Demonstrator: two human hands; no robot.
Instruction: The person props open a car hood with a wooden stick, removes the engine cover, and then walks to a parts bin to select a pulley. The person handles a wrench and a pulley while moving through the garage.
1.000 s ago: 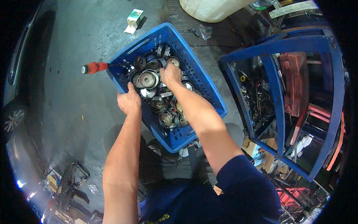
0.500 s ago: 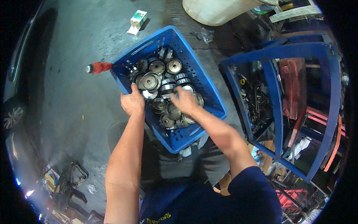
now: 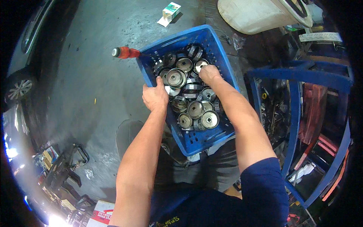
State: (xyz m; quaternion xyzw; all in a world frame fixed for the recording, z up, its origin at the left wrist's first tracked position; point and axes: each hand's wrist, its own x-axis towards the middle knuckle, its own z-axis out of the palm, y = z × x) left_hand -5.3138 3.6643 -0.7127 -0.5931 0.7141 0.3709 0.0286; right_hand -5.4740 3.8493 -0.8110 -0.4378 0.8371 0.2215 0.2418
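Note:
A blue plastic crate [image 3: 184,145] stands tilted before my knees, holding a heap of round metal oil filter cap wrenches. My left hand [image 3: 155,96] is wrapped over the crate's left rim, thumb inside beside the nearest cups; its other fingers are mostly hidden. Over the crate's right side, my right hand [image 3: 210,74] has its fingers closed on the edge of a shiny cap wrench [image 3: 199,66]. A wide cap wrench [image 3: 175,77] lies face up at the heap's left. Nearer me lies another bright cap wrench [image 3: 210,119].
A red cylinder [image 3: 126,52] with a dark end touches the crate's far left corner. Beyond are an opened small carton [image 3: 170,13] and a pale tub [image 3: 251,17]. To the right stands a blue metal frame [image 3: 295,125]; a car wheel [image 3: 19,89] is at left.
My right hand has moved from the middle of the heap to the cap wrench at the far right. My left hand stays on the rim. The whole view has shifted, placing the crate farther right.

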